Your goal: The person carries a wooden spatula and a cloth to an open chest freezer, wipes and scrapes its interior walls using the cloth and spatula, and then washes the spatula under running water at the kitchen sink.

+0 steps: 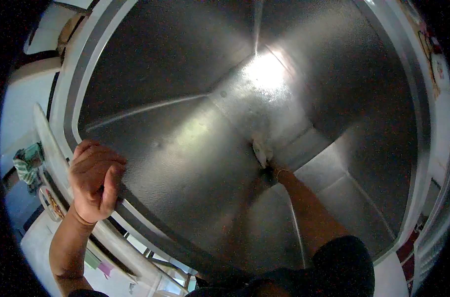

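Note:
A deep metal chest (175, 143) with shiny, textured inner walls fills most of the view. My left hand (95, 180) is closed over its pale rim on the left side, the fingers wrapped round the edge. Deep inside, near the bottom, my right hand (270, 171) reaches down with a whitish cloth (261, 151) at its fingers. The cloth lies against the metal, and the hand's own fingers are dark and mostly hidden. A thin band circles the right wrist.
Left of the chest hangs a green and white cloth (28, 162). Beside the rim runs a long pale panel edge (117, 247), with a pink paper piece (105, 268) below it. Ribbed, translucent material (437, 237) stands at the right. A bright reflection shows on the chest's floor.

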Demonstrator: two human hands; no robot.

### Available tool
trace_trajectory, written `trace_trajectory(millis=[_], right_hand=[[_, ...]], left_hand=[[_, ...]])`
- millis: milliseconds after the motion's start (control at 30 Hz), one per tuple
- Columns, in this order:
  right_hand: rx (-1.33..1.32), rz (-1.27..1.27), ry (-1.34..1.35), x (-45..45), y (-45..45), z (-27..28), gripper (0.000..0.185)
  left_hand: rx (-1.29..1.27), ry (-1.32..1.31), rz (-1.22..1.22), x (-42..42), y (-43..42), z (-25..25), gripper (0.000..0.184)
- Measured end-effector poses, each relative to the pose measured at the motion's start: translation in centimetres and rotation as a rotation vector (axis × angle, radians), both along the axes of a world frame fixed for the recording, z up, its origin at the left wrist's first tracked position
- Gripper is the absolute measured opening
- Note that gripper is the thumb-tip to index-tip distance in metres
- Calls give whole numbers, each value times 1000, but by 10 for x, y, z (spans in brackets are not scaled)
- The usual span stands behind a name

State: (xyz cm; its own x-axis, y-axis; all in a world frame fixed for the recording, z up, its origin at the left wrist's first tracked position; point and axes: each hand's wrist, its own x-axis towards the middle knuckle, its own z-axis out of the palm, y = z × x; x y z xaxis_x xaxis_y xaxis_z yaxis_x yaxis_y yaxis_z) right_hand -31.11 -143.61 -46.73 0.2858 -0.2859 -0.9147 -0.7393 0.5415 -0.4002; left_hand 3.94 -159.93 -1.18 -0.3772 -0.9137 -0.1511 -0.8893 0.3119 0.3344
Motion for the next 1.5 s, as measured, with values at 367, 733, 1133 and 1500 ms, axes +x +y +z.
trace_trajectory(millis=[367,733,1133,1500], right_hand=[[-279,300,-60,140,-106,14,36],[-407,164,-393,119,-108,227,42],[-630,1,-818,56,-48,368,44],[213,-548,-758,-5,-34,419,49]], left_hand=[[-94,9,-52,0,1,-1,12],[-246,64,-47,-2,4,-6,8],[-117,44,-385,23,15,5,46],[250,405,-31,-31,30,-5,40]])
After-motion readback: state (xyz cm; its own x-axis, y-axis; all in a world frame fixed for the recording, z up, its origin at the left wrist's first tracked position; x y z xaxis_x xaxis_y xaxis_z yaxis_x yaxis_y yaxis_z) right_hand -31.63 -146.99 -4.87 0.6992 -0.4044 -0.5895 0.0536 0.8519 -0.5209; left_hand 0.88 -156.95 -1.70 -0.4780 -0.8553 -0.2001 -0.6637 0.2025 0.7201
